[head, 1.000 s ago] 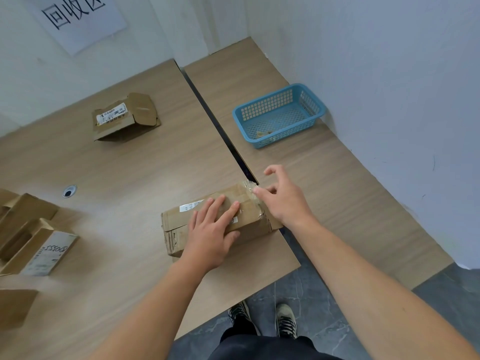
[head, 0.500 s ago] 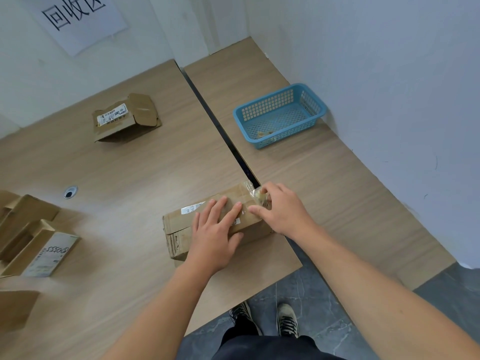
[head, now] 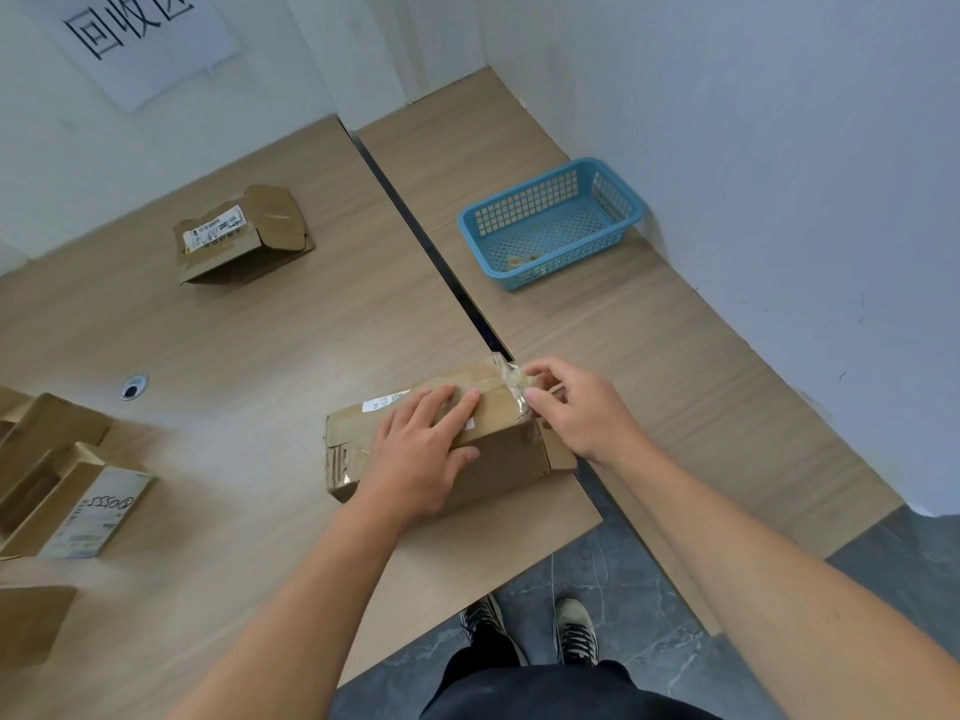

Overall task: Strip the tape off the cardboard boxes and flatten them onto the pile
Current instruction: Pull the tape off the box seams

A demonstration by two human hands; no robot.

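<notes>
A closed brown cardboard box [head: 498, 449] lies near the front edge of the left table, its right end by the gap between the tables. My left hand [head: 423, 452] presses flat on the box's top with straight fingers. At the box's right end my right hand [head: 576, 413] pinches a strip of clear tape [head: 511, 379] that is lifted off the cardboard. Torn tape remnants show on the box's left end.
A flattened box pile [head: 241, 236] lies at the back of the left table. Several open boxes [head: 62, 491] stand at the left edge. A blue plastic basket [head: 550, 220] holding a tape scrap sits on the right table by the wall. A dark gap [head: 431, 246] separates the tables.
My right hand has closed its fingers on the tape at the box's right end and lifted the strip a little. My left hand has stayed flat on the box.
</notes>
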